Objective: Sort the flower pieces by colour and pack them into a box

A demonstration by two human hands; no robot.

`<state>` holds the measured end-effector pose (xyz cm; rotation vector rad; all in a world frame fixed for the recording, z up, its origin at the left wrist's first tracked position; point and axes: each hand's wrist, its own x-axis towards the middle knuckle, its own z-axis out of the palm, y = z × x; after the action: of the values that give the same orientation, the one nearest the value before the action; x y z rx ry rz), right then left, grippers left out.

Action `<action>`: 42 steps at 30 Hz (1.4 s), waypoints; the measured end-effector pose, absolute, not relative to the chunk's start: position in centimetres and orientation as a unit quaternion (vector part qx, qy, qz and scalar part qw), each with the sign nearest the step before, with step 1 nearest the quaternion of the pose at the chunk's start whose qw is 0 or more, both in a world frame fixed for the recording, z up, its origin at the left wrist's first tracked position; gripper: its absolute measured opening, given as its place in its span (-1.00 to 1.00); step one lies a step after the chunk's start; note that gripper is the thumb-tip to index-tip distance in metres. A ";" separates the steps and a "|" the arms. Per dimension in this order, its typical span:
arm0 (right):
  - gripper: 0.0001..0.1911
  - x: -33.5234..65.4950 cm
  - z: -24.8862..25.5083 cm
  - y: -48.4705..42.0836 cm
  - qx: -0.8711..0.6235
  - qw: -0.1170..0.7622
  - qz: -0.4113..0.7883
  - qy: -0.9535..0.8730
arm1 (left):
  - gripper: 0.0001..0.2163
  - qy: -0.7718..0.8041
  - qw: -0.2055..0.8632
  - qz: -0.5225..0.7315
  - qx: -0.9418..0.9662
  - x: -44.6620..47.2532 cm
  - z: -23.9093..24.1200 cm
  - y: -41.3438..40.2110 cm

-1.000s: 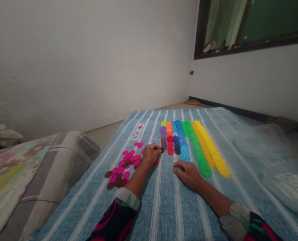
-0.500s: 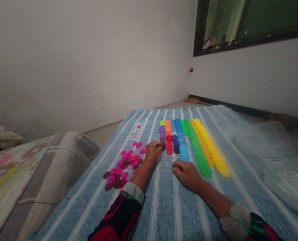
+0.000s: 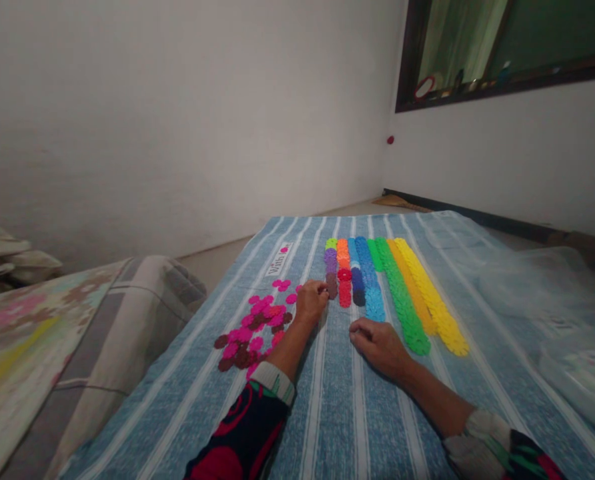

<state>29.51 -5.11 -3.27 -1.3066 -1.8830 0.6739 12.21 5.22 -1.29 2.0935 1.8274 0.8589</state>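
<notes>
Rows of small flower-shaped plastic discs lie sorted by colour on a blue striped cloth (image 3: 327, 407): a purple and brown row (image 3: 331, 268), red-orange (image 3: 344, 275), blue (image 3: 370, 280), green (image 3: 402, 300), yellow (image 3: 430, 297). A loose pile of pink and brown discs (image 3: 257, 327) lies to the left. My left hand (image 3: 311, 301) is closed in a pinch at the near end of the brown row, touching a brown disc. My right hand (image 3: 377, 341) rests curled on the cloth just below the blue row, with nothing visible in it.
A folded patterned blanket (image 3: 77, 347) lies left of the cloth. Clear plastic bags and a container (image 3: 552, 300) sit at the right. White walls meet at the far corner; a dark-framed window (image 3: 502, 47) is at the upper right.
My left hand moved slightly forward to the end of the brown row. The right hand stayed almost still. The view shifted a little to the left.
</notes>
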 end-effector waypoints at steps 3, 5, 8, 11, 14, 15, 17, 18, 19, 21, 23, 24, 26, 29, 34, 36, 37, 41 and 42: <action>-0.83 29.5 -3.4 -5.1 -0.510 0.366 0.256 -0.735 | -0.79 0.651 0.086 0.245 0.714 12.5 -0.7 4.4; -0.83 29.6 -3.4 -5.1 -0.511 0.364 0.255 -0.736 | -0.78 0.666 0.079 0.220 0.708 12.6 -0.5 3.9; -0.83 29.6 -3.5 -5.1 -0.515 0.360 0.258 -0.734 | -0.77 0.677 0.082 0.199 0.704 12.8 -0.4 3.7; -0.83 29.6 -3.4 -5.1 -0.516 0.359 0.258 -0.733 | -0.78 0.679 0.078 0.201 0.702 12.9 -0.6 3.8; -0.82 29.6 -3.3 -5.1 -0.513 0.357 0.261 -0.736 | -0.79 0.674 0.074 0.211 0.704 13.0 -0.9 3.9; -0.82 29.6 -3.3 -5.2 -0.512 0.357 0.262 -0.736 | -0.79 0.673 0.074 0.213 0.705 13.0 -1.0 3.9; -0.82 29.5 -3.2 -5.2 -0.511 0.360 0.261 -0.736 | -0.80 0.671 0.075 0.213 0.706 13.1 -1.0 3.9; -0.82 29.5 -3.2 -5.2 -0.512 0.361 0.260 -0.735 | -0.81 0.671 0.075 0.212 0.707 13.1 -1.0 3.9; -0.82 29.5 -3.2 -5.2 -0.513 0.363 0.259 -0.733 | -0.81 0.669 0.073 0.211 0.709 13.2 -1.0 3.9; -0.82 29.5 -3.3 -5.2 -0.515 0.363 0.258 -0.732 | -0.81 0.665 0.068 0.212 0.713 13.2 -0.9 3.7; -0.82 29.6 -3.4 -5.1 -0.514 0.364 0.258 -0.733 | -0.79 0.662 0.067 0.219 0.713 13.2 -0.7 3.5; -0.82 29.6 -3.5 -5.2 -0.512 0.364 0.260 -0.733 | -0.78 0.662 0.068 0.224 0.712 13.2 -0.6 3.3; -0.81 29.7 -3.6 -5.2 -0.509 0.365 0.265 -0.733 | -0.76 0.660 0.070 0.231 0.712 13.0 -0.3 2.9; -0.79 29.8 -3.8 -5.4 -0.507 0.367 0.271 -0.731 | -0.79 0.653 0.061 0.236 0.717 11.9 0.3 2.1; -0.76 29.9 -3.9 -5.5 -0.511 0.361 0.272 -0.731 | -0.86 0.666 0.087 0.236 0.703 6.6 1.6 0.1; -0.76 29.9 -3.8 -5.5 -0.511 0.360 0.272 -0.732 | -0.87 0.676 0.098 0.238 0.690 3.5 2.0 -0.7; -0.76 29.9 -3.7 -5.6 -0.511 0.360 0.271 -0.732 | -0.89 0.680 0.093 0.240 0.686 2.1 2.1 -1.0; -0.76 29.9 -3.6 -5.6 -0.515 0.356 0.266 -0.733 | -0.86 0.680 0.085 0.223 0.693 -1.8 2.0 -2.0; -0.75 29.9 -3.6 -5.7 -0.517 0.354 0.265 -0.733 | -0.82 0.680 0.081 0.203 0.699 -2.1 1.9 -2.2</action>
<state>29.89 -5.66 -3.65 -1.3375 -1.8956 0.6847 -2.14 -2.23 1.91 2.0909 2.0343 0.6075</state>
